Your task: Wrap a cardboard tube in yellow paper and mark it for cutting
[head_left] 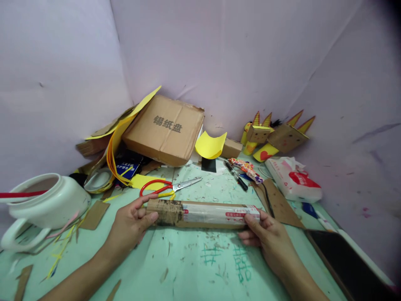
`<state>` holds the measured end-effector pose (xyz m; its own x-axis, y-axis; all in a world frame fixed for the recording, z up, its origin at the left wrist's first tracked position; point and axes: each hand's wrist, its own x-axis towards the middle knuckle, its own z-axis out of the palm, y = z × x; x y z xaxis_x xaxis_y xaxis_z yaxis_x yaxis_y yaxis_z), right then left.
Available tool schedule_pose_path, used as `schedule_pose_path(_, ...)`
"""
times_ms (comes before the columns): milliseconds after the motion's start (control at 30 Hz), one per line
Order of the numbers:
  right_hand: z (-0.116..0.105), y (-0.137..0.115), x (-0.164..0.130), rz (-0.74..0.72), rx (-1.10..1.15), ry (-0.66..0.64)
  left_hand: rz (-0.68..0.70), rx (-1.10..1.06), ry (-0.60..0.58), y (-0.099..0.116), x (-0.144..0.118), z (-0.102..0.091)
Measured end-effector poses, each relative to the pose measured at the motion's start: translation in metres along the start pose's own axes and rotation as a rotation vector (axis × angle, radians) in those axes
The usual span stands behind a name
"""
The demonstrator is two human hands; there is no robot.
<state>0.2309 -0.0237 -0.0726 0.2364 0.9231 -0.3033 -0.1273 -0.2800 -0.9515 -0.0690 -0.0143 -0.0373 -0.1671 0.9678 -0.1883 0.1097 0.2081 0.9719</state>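
Left hand (129,222) and right hand (270,235) pinch the cardboard (203,214) by its ends: probably light, stiff, good holds!

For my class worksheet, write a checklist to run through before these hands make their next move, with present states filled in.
1. Left hand holds one end of the long cardboard piece: ok.
2. Right hand holds the other end: ok.
3. Scissors well away from both hands: not ok, the handles lie close by the left hand.
4. Green tabletop free of cardboard scraps: not ok.
5. Cardboard piece's ends closed: cannot tell.
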Motion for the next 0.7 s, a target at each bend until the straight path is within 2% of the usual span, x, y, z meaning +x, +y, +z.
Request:
schedule_pose_path(133,0.001,0.008,-0.003,-0.075,-0.055,0.032,0.023,-0.008,-0.039,-0.008,0.0,-0.005)
schedule_pose_path(233,0.003,0.01,-0.005,-0.118,-0.102,0.072,0.004,-0.039,0.007,-0.006,-0.003,-0.004)
schedule_pose_path(367,0.005,0.001,-0.006,-0.123,-0.125,0.108,0.02,-0.025,0.058,0.001,-0.004,-0.003)
schedule_pose_path(433,0.003,-0.005,-0.007,-0.115,-0.093,0.066,0.02,-0.069,0.054,0.0,0.0,-0.005)
schedule_pose_path(567,-0.003,-0.012,-0.01,-0.089,-0.004,-0.16,0.008,-0.153,0.067,-0.008,0.012,-0.012)
schedule_pose_path(633,-0.004,-0.012,-0.01,-0.105,0.018,-0.155,0.023,-0.134,0.036,-0.008,0.013,-0.013)
schedule_pose_path(700,-0.004,-0.012,-0.01,-0.146,0.058,-0.087,0.039,-0.108,-0.012,-0.003,0.01,-0.013)
